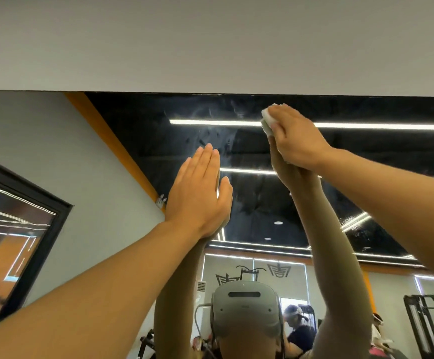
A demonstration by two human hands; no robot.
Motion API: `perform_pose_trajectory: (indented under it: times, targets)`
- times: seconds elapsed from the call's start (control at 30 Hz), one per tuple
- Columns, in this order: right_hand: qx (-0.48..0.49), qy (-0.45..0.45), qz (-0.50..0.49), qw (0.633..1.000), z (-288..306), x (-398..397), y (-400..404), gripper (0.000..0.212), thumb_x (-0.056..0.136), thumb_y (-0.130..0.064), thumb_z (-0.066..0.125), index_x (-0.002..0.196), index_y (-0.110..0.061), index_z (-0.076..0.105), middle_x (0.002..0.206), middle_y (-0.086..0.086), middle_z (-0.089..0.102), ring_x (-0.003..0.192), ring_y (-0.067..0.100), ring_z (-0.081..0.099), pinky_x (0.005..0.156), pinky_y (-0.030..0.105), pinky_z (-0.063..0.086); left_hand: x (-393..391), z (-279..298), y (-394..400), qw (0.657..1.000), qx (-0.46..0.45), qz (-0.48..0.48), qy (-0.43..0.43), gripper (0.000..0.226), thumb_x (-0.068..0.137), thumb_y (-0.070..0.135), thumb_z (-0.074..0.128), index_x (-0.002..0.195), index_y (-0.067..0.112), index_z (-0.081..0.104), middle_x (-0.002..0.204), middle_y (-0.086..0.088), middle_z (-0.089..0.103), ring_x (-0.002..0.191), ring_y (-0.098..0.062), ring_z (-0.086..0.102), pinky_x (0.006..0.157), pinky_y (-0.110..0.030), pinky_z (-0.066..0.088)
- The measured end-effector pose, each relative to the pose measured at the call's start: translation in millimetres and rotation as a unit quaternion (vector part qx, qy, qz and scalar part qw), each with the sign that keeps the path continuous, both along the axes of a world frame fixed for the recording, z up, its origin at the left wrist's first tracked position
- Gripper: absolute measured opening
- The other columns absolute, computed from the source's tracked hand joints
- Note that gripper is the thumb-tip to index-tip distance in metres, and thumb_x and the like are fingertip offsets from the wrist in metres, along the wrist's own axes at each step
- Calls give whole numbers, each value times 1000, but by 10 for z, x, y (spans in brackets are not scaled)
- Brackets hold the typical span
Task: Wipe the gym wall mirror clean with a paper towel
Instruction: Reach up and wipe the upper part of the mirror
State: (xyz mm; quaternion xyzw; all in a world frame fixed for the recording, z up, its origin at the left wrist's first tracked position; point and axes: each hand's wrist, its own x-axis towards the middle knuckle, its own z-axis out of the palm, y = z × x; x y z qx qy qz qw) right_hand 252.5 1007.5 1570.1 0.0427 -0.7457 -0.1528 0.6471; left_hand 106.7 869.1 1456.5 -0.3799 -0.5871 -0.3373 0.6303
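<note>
Your right hand (295,137) has a grip on the folded paper towel (267,123), pressing it onto the mirror (138,130) just under the top edge, right where the hazy smears (215,141) are. Left hand (197,193) is flat on the glass, fingers straight, holding nothing, probably bracing you. Both arms stretched way up.
</note>
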Motion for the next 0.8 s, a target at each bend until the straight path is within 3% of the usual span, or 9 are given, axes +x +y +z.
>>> perform_pose_trajectory:
  times: [0.13,0.23,0.3,0.47,0.57,0.63,0.7,0.8]
  targets:
    - [112,-65,21,991,-539,86,104,48,107,-35,33,148,-14,46,155,3,43,143,8,30,113,7,12,10,-11,10,1000,-5,8,6,72,94,47,17,160,17,16,168,2,10,154,-13,2,122,-26,-3]
    - [178,-149,-15,973,-1116,189,266,53,103,-49,30,151,-28,38,158,-11,36,146,-5,20,119,10,7,-20,-9,21,998,-24,34,44,65,98,45,19,159,22,20,167,3,13,154,-12,4,122,-29,-4]
    - [214,-184,-27,959,-1408,295,385,52,104,-48,30,151,-28,40,157,-15,34,147,-5,19,120,13,9,-38,-6,28,997,-36,43,58,64,98,47,19,158,24,23,167,4,16,154,-11,7,123,-33,-3]
    - [289,-185,-61,937,-1421,470,566,47,107,-44,26,149,-27,41,155,-13,33,147,-8,13,119,11,7,-53,-8,43,992,-70,28,103,63,98,50,17,156,26,25,164,6,20,151,-6,8,123,-27,-1]
    - [274,-136,-73,949,-1056,477,631,50,104,-45,27,148,-25,41,153,-7,33,144,3,22,118,28,18,-58,-12,41,991,-80,12,107,59,98,51,16,153,31,18,161,13,16,148,1,4,122,-24,0]
    - [209,-108,-64,970,-729,526,663,49,106,-39,30,150,-23,41,157,-1,35,147,15,27,122,40,22,-60,-13,44,991,-80,18,110,57,98,51,16,152,32,17,159,16,15,147,2,4,121,-21,-1]
    - [127,-66,-51,988,-399,580,687,44,108,-29,37,151,-20,41,159,2,37,149,20,28,123,40,22,-54,-10,43,991,-77,17,112,57,98,51,17,151,31,20,159,14,18,147,0,7,121,-23,2]
    - [30,-2,-38,999,-126,579,643,39,107,-14,41,146,-13,46,153,6,43,145,24,32,119,26,16,-51,-8,48,990,-70,16,118,55,99,49,19,151,30,22,159,11,22,147,-4,12,121,-29,8]
